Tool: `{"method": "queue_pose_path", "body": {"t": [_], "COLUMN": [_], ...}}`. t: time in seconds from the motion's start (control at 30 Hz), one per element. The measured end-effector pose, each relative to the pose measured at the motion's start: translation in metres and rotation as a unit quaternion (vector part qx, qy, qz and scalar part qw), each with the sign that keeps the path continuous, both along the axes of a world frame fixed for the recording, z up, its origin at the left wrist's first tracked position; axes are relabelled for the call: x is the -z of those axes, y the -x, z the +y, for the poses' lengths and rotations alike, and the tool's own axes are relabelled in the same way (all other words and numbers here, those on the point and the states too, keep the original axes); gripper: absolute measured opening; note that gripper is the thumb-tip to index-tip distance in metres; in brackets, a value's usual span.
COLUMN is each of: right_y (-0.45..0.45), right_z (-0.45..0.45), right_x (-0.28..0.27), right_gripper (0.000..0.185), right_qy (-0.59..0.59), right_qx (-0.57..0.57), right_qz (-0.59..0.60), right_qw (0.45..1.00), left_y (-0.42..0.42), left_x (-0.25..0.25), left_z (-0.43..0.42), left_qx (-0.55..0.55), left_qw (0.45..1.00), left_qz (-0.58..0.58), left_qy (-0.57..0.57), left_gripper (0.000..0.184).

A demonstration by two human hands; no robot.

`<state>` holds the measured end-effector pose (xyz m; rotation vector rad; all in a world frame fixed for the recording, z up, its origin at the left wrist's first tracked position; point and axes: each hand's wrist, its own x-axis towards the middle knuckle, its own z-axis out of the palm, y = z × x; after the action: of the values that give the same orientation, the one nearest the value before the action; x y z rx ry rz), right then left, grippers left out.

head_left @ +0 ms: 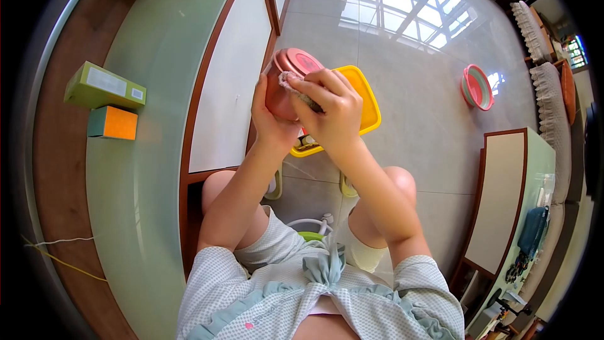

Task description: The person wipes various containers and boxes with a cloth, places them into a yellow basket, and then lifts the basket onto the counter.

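Note:
A reddish-pink metallic container [281, 91] is tilted in my left hand [270, 119], whose fingers wrap round its near side. My right hand [333, 107] presses a bunched greyish-pink cloth [306, 97] against the container's side, its fingers bent over the cloth. Beneath both hands, a yellow bin [371, 104] rests on the floor, with small items partly visible inside it. The hands and container hide much of the bin.
On the green glass counter [151, 176] at left stand a green box [106, 85] and an orange box [113, 123]. A pink basin [477, 87] sits on the tiled floor. At right is a low cabinet [497, 198]; my knees flank the space below the bin.

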<state>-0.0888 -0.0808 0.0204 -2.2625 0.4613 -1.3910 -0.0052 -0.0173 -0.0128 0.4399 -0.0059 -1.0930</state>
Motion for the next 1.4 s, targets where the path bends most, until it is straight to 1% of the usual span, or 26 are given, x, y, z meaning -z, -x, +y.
{"method": "queue_pose_path", "body": {"t": [0.1,0.13,0.23,0.3,0.37,0.43,0.47,0.57,0.6,0.7,0.8,0.83,0.87,0.9,0.97,1.0,1.03,1.1,1.13,1.23,1.27,1.33,1.4], "right_y": [0.001,0.002,0.006,0.012,0.015,0.019,0.019,0.024,0.027,0.029,0.029,0.031,0.03,0.027,0.026,0.027,0.027,0.028,0.029,0.029,0.028,0.029,0.028], "right_z": [-0.006,-0.008,-0.017,-0.022,-0.031,-0.037,-0.04,-0.049,-0.051,-0.049,-0.04,-0.038,-0.03,-0.024,-0.024,-0.026,-0.026,-0.025,-0.025,-0.027,-0.027,-0.026,-0.024], "right_x": [-0.008,-0.011,-0.016,-0.019,-0.019,-0.02,-0.017,-0.011,-0.012,-0.017,-0.018,-0.016,-0.015,-0.013,-0.012,-0.013,-0.014,-0.013,-0.012,-0.01,-0.012,-0.014,-0.016], "right_gripper": [0.015,0.013,0.008,0.008,0.011,0.011,0.013,0.014,0.016,0.014,0.012,0.011,0.012,0.014,0.015,0.015,0.015,0.015,0.015,0.015,0.014,0.016,0.018], "right_qy": [-0.041,-0.062,-0.137,-0.192,-0.2,-0.225,-0.243,-0.321,-0.39,-0.444,-0.336,-0.258,-0.203,-0.147,-0.107,-0.078,-0.049,-0.084,-0.101,-0.1,-0.102,-0.095,-0.081], "right_qx": [-0.006,-0.01,-0.027,-0.037,-0.031,-0.025,-0.026,-0.044,-0.074,-0.09,-0.097,-0.115,-0.112,-0.107,-0.121,-0.137,-0.151,-0.119,-0.104,-0.03,-0.021,-0.039,-0.078], "right_qz": [-0.005,-0.015,-0.03,-0.023,-0.019,-0.007,-0.033,-0.044,-0.043,-0.078,-0.08,-0.044,-0.045,-0.046,-0.06,-0.071,-0.081,-0.095,-0.1,-0.091,-0.091,-0.071,-0.059], "right_qw": [0.999,0.998,0.99,0.98,0.979,0.974,0.969,0.945,0.917,0.888,0.933,0.958,0.972,0.982,0.985,0.985,0.984,0.985,0.984,0.99,0.99,0.992,0.992], "left_y": [0.003,0.002,0.002,0.004,0.006,0.004,0.003,-0.003,-0.002,-0.001,-0.003,-0.008,-0.011,-0.015,-0.021,-0.021,-0.021,-0.019,-0.018,-0.016,-0.016,-0.016,-0.018], "left_x": [-0.01,-0.01,-0.001,-0.001,-0.007,-0.013,-0.015,-0.016,-0.014,-0.006,-0.003,0.0,0.001,0.0,-0.001,0.001,0.001,0.003,0.001,0.003,0.003,0.004,0.002], "left_z": [0.003,0.004,0.0,0.002,0.003,0.004,0.005,0.006,0.005,0.002,-0.003,-0.004,-0.004,-0.002,0.003,0.004,0.004,0.005,0.004,0.003,0.002,0.001,0.003], "left_qx": [-0.013,-0.003,-0.028,-0.01,0.008,0.036,0.05,0.071,0.074,0.072,0.05,0.045,0.041,0.049,0.064,0.077,0.092,0.12,0.117,0.121,0.107,0.08,0.06], "left_qw": [0.989,0.986,0.964,0.967,0.966,0.956,0.95,0.926,0.938,0.964,0.981,0.986,0.99,0.988,0.983,0.983,0.984,0.984,0.979,0.975,0.977,0.98,0.99], "left_qz": [-0.114,-0.141,-0.238,-0.241,-0.252,-0.287,-0.305,-0.369,-0.34,-0.257,-0.186,-0.161,-0.136,-0.148,-0.171,-0.158,-0.149,-0.125,-0.167,-0.178,-0.176,-0.171,-0.116], "left_qy": [-0.093,-0.093,-0.117,-0.084,-0.053,-0.046,-0.042,-0.022,-0.014,0.009,0.018,0.013,0.007,0.011,0.019,0.045,0.045,0.046,0.03,0.063,0.064,0.064,0.047], "left_gripper": [0.043,0.04,0.039,0.045,0.055,0.055,0.055,0.057,0.057,0.057,0.055,0.055,0.056,0.056,0.056,0.056,0.056,0.057,0.058,0.06,0.06,0.062,0.063]}}
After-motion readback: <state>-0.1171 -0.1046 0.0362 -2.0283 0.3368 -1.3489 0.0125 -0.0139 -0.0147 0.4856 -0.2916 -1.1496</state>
